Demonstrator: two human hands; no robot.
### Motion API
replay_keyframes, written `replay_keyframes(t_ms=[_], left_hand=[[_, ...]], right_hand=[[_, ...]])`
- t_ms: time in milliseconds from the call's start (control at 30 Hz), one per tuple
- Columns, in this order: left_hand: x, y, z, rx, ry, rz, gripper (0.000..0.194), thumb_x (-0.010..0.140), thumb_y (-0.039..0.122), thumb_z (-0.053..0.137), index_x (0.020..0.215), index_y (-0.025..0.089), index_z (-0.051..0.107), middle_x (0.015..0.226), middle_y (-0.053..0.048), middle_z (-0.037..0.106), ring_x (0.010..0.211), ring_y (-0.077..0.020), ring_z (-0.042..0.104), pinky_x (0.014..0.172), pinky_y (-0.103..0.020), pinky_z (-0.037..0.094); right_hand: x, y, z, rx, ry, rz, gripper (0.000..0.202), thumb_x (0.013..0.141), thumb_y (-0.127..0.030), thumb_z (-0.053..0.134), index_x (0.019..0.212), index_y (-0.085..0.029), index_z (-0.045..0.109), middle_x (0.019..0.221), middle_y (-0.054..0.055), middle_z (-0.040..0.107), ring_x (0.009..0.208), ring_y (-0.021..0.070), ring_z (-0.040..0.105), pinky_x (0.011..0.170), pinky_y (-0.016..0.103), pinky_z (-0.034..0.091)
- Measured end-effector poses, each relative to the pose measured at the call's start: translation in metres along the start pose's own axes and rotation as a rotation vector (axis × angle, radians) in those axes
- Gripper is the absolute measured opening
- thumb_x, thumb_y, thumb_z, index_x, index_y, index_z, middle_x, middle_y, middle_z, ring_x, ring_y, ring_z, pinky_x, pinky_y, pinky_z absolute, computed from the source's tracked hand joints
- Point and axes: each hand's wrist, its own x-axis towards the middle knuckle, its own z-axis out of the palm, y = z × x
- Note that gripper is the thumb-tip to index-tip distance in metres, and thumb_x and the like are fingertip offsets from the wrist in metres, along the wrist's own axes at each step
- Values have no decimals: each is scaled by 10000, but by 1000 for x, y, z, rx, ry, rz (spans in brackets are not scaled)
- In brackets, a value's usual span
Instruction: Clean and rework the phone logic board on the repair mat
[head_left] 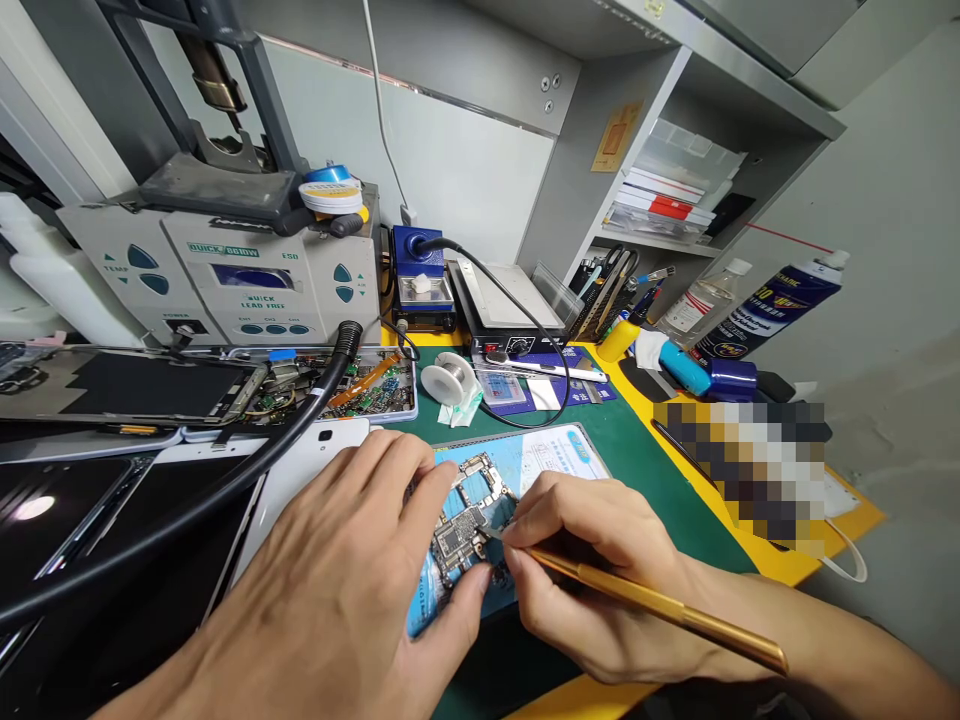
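A phone circuit board (459, 537), with a cut-out frame and metal shields, lies tilted on a blue-and-white repair mat (551, 450). My left hand (352, 545) grips it by its edges, the thumb at the near side and the fingers at the far left. Pinched like a pen in my right hand (600, 570) is a precision knife with a gold handle (660, 607). The knife's thin metal tip touches or nearly touches the board's middle right; exact contact is too small to tell. Both hands cover parts of the board's edges.
Behind stand a hot-air station (255, 290), a soldering iron stand (420, 280) and a hot plate (510, 300). A solder spool (448, 382) sits beyond the mat. A black hose (300, 425) crosses the phone screens (60, 500) at left. Bottles and a spray can (772, 310) stand right.
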Motion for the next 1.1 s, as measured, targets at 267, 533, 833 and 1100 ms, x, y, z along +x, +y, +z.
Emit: replay_keyframes(t_ms=[267, 533, 833, 1100], left_hand=[[0, 2, 0, 10, -9, 19, 247, 902, 269, 626, 1133, 184, 648, 1022, -90, 620, 930, -282, 582, 747, -462, 473], [0, 1, -2, 0, -11, 8, 209, 893, 271, 630, 1083, 187, 657, 999, -86, 607, 911, -277, 575, 727, -456, 478], [0, 1, -2, 10, -14, 19, 233, 904, 290, 632, 1109, 180, 653, 1021, -94, 611, 924, -282, 582, 720, -461, 489], [1, 1, -2, -2, -12, 6, 257, 889, 264, 636, 1136, 194, 651, 1008, -81, 613, 910, -270, 578, 723, -450, 488]], right_hand=[[3, -2, -1, 1, -14, -19, 142, 905, -120, 713, 966, -200, 612, 761, -24, 612, 590, 98, 503, 553, 228, 424], [2, -1, 1, 12, -11, 6, 147, 899, -115, 710, 953, -202, 604, 730, -37, 580, 569, 97, 478, 537, 233, 397], [4, -2, -2, 26, -20, -3, 165, 874, -82, 683, 912, -206, 580, 717, -41, 571, 554, 90, 455, 513, 229, 369], [4, -2, -2, 19, -15, 38, 130, 930, -141, 695, 935, -210, 585, 727, -28, 595, 571, 104, 479, 520, 237, 390]])
